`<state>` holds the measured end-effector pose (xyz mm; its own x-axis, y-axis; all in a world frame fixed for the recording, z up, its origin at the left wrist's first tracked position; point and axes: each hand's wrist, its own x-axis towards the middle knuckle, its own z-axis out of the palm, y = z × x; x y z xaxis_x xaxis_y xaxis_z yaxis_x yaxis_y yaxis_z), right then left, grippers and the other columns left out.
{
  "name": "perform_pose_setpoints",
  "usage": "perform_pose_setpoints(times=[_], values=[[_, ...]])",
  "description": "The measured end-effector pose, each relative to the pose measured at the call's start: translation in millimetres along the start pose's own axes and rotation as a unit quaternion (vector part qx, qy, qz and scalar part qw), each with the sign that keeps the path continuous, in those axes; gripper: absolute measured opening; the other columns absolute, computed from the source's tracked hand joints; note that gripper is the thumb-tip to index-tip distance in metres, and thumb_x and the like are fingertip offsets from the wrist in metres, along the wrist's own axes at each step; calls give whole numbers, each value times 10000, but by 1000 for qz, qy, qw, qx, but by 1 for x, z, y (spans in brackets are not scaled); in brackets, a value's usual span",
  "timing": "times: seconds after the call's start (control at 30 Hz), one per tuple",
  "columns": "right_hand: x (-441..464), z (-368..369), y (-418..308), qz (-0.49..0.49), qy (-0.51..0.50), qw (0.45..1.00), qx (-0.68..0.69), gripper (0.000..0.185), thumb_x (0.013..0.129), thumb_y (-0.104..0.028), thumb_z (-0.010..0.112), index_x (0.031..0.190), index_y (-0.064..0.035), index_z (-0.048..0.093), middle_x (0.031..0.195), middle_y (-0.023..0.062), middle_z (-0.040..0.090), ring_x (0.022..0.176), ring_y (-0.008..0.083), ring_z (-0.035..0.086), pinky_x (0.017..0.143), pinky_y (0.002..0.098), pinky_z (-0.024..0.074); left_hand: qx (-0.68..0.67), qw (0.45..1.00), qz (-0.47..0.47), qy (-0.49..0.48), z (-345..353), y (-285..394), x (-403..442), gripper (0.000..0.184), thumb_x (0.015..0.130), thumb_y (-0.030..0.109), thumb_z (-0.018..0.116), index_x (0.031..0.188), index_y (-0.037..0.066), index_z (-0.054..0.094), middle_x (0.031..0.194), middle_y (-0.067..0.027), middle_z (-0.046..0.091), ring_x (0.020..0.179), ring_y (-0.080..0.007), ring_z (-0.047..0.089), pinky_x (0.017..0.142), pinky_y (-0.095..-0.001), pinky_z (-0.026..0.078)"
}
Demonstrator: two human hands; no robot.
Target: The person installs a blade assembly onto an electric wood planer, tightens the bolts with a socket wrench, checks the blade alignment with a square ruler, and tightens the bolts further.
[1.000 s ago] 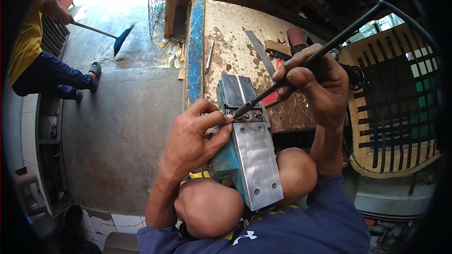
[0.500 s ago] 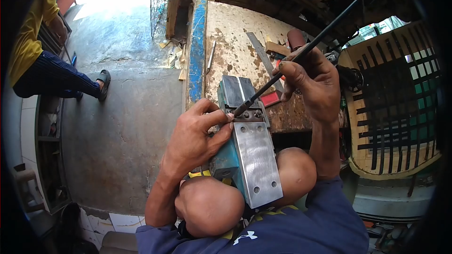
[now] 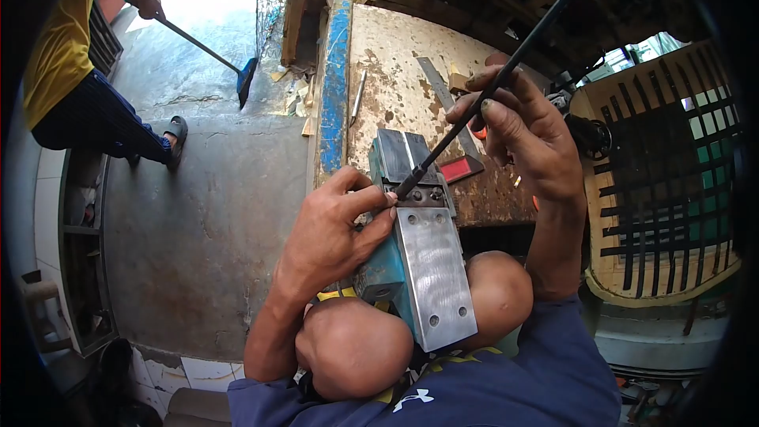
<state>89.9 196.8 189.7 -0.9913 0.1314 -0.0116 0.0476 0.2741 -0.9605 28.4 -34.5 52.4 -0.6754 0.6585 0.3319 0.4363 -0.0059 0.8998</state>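
Observation:
An electric hand planer [image 3: 437,269] with a teal body lies sole up across my knees, against the workbench. Several bolts show on the dark cutter drum [image 3: 428,196] between its two sole plates. A long black socket wrench [image 3: 447,143] stands slanted, its thicker lower end on the bolt nearest my left hand. My left hand [image 3: 336,217] is closed, thumb and fingertips pinching around that lower end by the drum. Higher up, my right hand [image 3: 534,126] holds the shaft loosely between thumb and fingers.
On the worn workbench [image 3: 395,39] lie a steel ruler [image 3: 435,83], a red-and-black block [image 3: 461,168] and a thin pen-like tool [image 3: 358,95]. A chair frame with woven black straps [image 3: 656,166] stands at right. At left, a person in yellow [image 3: 63,71] holds a blue broom [image 3: 247,83].
My right hand has moved slightly down and right, its fingers looser on the wrench, whose top end has swung left. My left hand stays in place. The person's broom has come into view.

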Motion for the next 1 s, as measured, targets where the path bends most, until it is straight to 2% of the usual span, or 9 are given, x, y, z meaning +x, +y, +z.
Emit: perform_pose_setpoints(times=[0.13,0.23,0.3,0.4,0.5,0.67,0.73,0.83,1.0], values=[[5,4,17,-87,16,995,-34,314,980,-70,667,1272,-39,555,1006,43,706,919,88,645,728,227,542,5,1000,5,0,-1,0,0,95,837,88,771,888,19,731,897,-130,644,806,-294,673,737,-390,526],[6,11,17,-81,17,996,-9,350,950,-64,706,1262,-33,549,990,59,699,941,136,675,815,296,575,4,1000,-1,-6,-1,1,1,101,837,89,770,898,17,732,901,-130,645,810,-296,674,740,-387,526],[9,12,21,-134,-32,987,78,362,966,-90,684,1286,-15,533,1057,108,701,981,191,696,876,354,588,3,1000,0,-5,-1,1,1,105,837,89,771,906,18,735,902,-132,645,810,-297,674,740,-388,526],[7,20,6,-136,-1,987,85,359,1007,-93,624,1334,-1,507,1098,153,707,1001,239,718,902,384,593,-3,1000,-3,-3,-2,1,1,112,837,91,771,918,19,740,903,-134,645,809,-297,673,739,-389,526],[2,19,7,-83,14,991,104,326,1046,-111,568,1335,30,516,1098,180,717,1010,251,724,920,392,594,-8,1000,-4,-2,-2,1,2,115,839,93,770,923,20,744,902,-137,646,810,-299,674,738,-390,527],[5,2,24,-89,4,995,48,264,983,-67,674,1216,27,593,1082,167,724,1040,245,719,924,381,596,1,1000,-7,-10,-1,1,1,115,843,95,768,925,18,745,902,-140,647,812,-303,674,741,-390,527],[6,7,22,-147,6,987,60,306,934,-28,728,1209,7,598,1066,150,726,1017,238,725,900,386,606,4,1000,-4,-10,-1,0,2,111,843,93,768,921,18,743,901,-142,646,810,-303,673,738,-391,527],[6,18,18,-146,7,979,143,307,936,-36,728,1212,3,600,1053,136,726,999,232,728,882,373,607,-3,1000,1,-3,0,0,1,108,841,90,769,918,19,742,901,-142,647,807,-300,671,737,-388,526],[6,16,22,-120,31,983,134,306,945,-51,721,1222,-4,600,1047,128,726,983,231,732,872,362,608,2,1000,-4,-4,0,0,2,105,840,81,769,922,21,743,898,-137,649,803,-293,670,734,-385,524]])
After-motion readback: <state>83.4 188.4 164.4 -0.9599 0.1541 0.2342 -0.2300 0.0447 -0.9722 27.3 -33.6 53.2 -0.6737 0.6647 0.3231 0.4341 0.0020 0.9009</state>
